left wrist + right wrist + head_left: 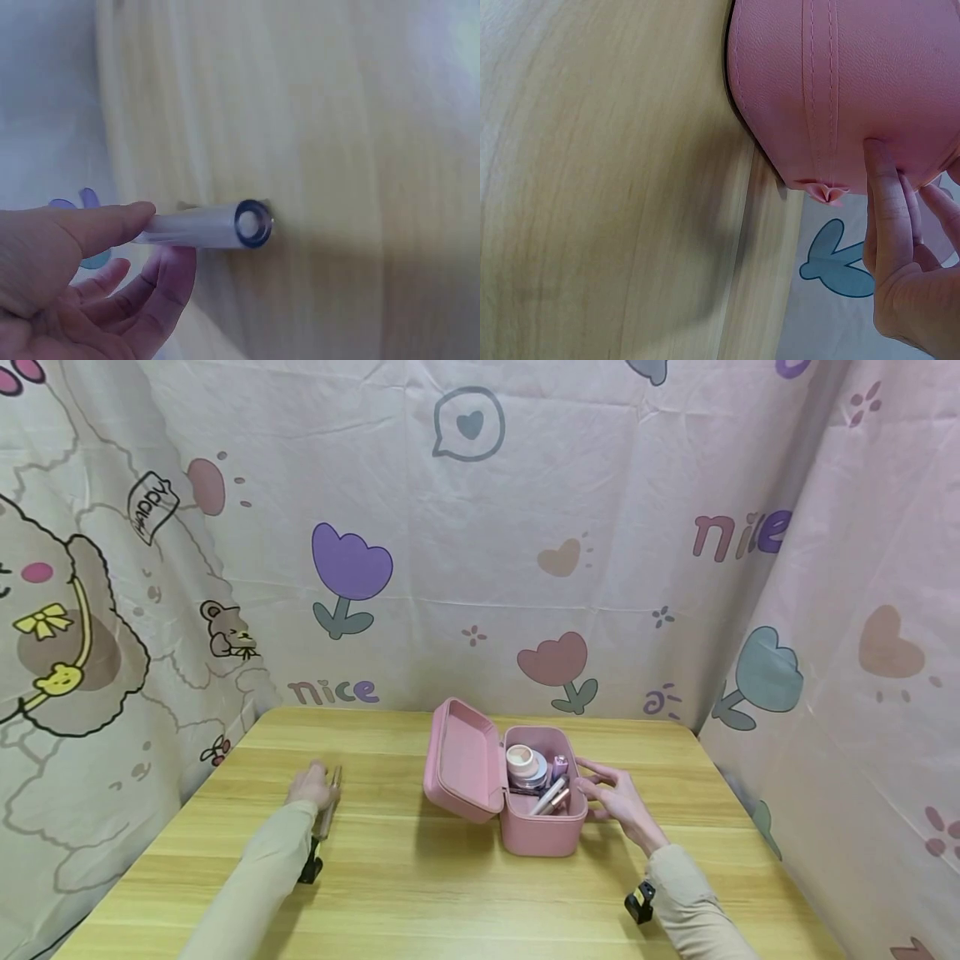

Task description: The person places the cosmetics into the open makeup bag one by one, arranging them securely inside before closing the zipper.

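Observation:
My left hand (pixel 310 787) pinches a slim cosmetic tube (pixel 202 226) between thumb and fingers, over the left part of the table. In the left wrist view, the tube's round, dark-rimmed end faces the camera, with a pale centre. A pink cosmetic case (pixel 542 833) stands right of the table's middle, its lid (pixel 472 756) swung wide to the left. Inside are a cream jar (pixel 521 760), a small purple item (pixel 559 766) and slim tubes (pixel 551 797). With fairly straight fingers my right hand (pixel 618 797) touches the case's right wall and rim.
The wooden table (pixel 390 893) reaches back to a printed curtain (pixel 480 568), which also hangs along both sides. A pink bow-like tab (pixel 826 193) sticks out at the case's edge in the right wrist view. Small black devices (pixel 640 903) sit at both wrists.

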`<state>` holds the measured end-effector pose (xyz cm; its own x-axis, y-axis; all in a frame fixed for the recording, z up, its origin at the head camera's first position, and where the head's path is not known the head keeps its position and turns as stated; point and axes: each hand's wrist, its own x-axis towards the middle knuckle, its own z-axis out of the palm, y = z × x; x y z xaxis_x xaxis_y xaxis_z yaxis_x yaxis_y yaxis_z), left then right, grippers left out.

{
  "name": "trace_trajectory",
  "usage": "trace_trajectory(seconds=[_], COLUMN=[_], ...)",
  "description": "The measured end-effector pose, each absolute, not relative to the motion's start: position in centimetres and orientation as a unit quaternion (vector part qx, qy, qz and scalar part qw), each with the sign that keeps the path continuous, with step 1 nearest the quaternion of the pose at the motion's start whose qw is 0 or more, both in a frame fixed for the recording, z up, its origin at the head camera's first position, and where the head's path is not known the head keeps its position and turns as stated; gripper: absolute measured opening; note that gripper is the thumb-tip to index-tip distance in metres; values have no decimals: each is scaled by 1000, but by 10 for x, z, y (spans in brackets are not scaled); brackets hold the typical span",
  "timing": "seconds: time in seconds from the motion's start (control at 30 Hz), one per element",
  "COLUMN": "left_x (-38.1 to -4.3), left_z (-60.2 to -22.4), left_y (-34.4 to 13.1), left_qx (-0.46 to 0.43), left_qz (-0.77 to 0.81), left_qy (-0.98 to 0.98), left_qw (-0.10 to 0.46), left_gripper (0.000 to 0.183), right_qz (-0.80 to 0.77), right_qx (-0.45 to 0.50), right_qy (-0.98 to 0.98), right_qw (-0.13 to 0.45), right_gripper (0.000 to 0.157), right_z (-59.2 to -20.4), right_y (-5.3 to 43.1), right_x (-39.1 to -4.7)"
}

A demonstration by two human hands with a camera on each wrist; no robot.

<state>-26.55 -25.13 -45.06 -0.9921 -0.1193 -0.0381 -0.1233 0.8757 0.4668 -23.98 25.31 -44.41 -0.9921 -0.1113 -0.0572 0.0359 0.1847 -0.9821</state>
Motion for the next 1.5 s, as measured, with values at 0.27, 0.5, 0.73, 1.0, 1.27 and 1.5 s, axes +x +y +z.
trace_trajectory(seconds=[0.27,0.5,0.73,1.0,1.27,1.5], left_x=[-263,-259,-254,-241,-226,-216], left_z=[-435,-421,-400,-361,-328,-310], left_y=[-246,-239,-223,-190,-146,-106], left_qx=[-41,-5,25,83,152,213], left_qz=[285,347,370,374,373,373], left_qy=[958,937,924,909,884,867], left_qw=[-7,-43,-97,-164,-236,-251], left_gripper=[54,54,55,61,58,59], right_qz=[-637,-637,-635,-633,-632,-630], right_qx=[-18,-18,-19,-18,-22,-21], right_qy=[768,768,770,772,773,775], right_qw=[58,59,58,54,52,51], right_gripper=[56,55,56,55,56,56], right_z=[-444,-444,-444,-445,-445,-445], right_y=[252,252,253,253,253,253], right_x=[-240,-240,-239,-240,-240,-240])
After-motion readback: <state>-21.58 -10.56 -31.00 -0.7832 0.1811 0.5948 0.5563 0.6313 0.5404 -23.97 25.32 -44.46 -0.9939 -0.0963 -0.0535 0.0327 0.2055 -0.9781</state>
